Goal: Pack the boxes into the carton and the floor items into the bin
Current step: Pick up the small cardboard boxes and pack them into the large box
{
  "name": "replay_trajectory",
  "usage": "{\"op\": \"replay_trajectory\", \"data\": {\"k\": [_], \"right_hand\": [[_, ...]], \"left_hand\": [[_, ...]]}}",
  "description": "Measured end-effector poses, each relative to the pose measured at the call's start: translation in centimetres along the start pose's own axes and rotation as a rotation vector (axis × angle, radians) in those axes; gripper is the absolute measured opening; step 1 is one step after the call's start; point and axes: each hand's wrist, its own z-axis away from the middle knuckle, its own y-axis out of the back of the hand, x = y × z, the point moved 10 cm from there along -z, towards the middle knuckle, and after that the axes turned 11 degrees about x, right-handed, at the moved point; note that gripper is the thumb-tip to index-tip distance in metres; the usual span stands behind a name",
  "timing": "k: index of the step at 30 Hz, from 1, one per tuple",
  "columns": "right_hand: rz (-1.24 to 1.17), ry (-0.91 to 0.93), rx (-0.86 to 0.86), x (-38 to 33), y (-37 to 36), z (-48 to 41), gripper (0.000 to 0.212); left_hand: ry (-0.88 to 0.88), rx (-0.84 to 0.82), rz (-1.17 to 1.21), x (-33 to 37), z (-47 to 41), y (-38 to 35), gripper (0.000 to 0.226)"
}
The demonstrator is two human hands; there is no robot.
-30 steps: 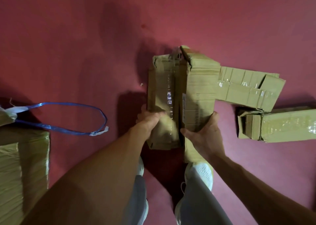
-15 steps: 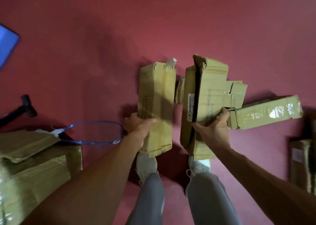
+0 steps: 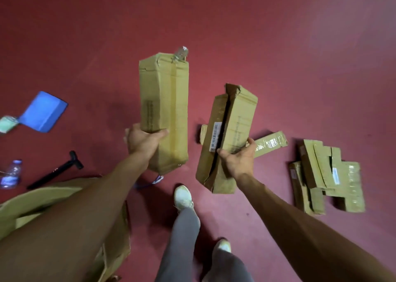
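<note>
My left hand (image 3: 143, 140) grips a long taped cardboard box (image 3: 165, 110) near its lower end and holds it up off the red floor. My right hand (image 3: 237, 160) grips a second, split and crumpled long box (image 3: 231, 129) with a barcode label. Both boxes hang above the floor in front of me. The big open carton (image 3: 64, 196) sits at lower left, mostly hidden under my left arm. One more taped box (image 3: 271, 142) lies on the floor behind my right hand, and a heap of several boxes (image 3: 325, 174) lies at the right.
On the floor at left lie a blue block (image 3: 44, 111), a pale green item (image 3: 7, 124), a plastic bottle (image 3: 11, 173) and a black T-handled tool (image 3: 56, 170). A bit of blue strap (image 3: 157, 179) shows under the left box. My shoes (image 3: 182, 196) stand at bottom centre.
I have lifted both boxes off the floor and stood up, drawing them apart. The view has pulled back and swung left, bringing the blue block, bottle and right-hand heap into sight.
</note>
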Motion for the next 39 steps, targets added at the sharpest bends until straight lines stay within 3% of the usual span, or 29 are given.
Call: {"op": "replay_trajectory", "data": {"k": [7, 16, 18, 21, 25, 27, 30, 32, 36, 39], "right_hand": [[0.115, 0.015, -0.036, -2.7, 6.8, 10.5, 0.085], [0.073, 0.056, -0.219, -1.0, 12.0, 26.8, 0.074], [0.071, 0.085, -0.263, -1.3, 11.8, 30.5, 0.062], [0.068, 0.136, -0.338, -1.9, 9.9, 36.1, 0.041], [0.09, 0.138, -0.41, -1.5, 5.3, 42.5, 0.068], [0.097, 0.124, -0.455, -1.0, 2.2, 45.7, 0.067], [0.117, 0.105, -0.489, -0.1, -2.8, 50.2, 0.047], [0.157, 0.1, -0.49, 1.0, -6.2, 52.9, 0.042], [0.27, 0.1, -0.46, 3.2, -12.5, 57.2, 0.053], [0.299, 0.086, -0.448, 3.7, -16.2, 59.6, 0.05]], "left_hand": [[-0.02, 0.053, 0.068, 0.1, 10.0, 12.5, 0.065], [0.047, 0.168, 0.212, -9.3, 24.2, 30.0, 0.075], [0.079, 0.185, 0.249, -11.7, 25.6, 34.6, 0.074], [0.152, 0.192, 0.316, -15.8, 26.6, 40.8, 0.061], [0.172, 0.237, 0.288, -21.2, 26.3, 48.0, 0.038], [0.185, 0.238, 0.254, -24.1, 25.3, 51.0, 0.043], [0.237, 0.245, 0.184, -29.2, 23.0, 54.5, 0.062], [0.252, 0.25, 0.18, -32.8, 20.7, 56.4, 0.058], [0.296, 0.137, 0.124, -38.8, 16.0, 58.7, 0.064], [0.285, 0.118, 0.091, -41.2, 12.7, 60.5, 0.062]]}}
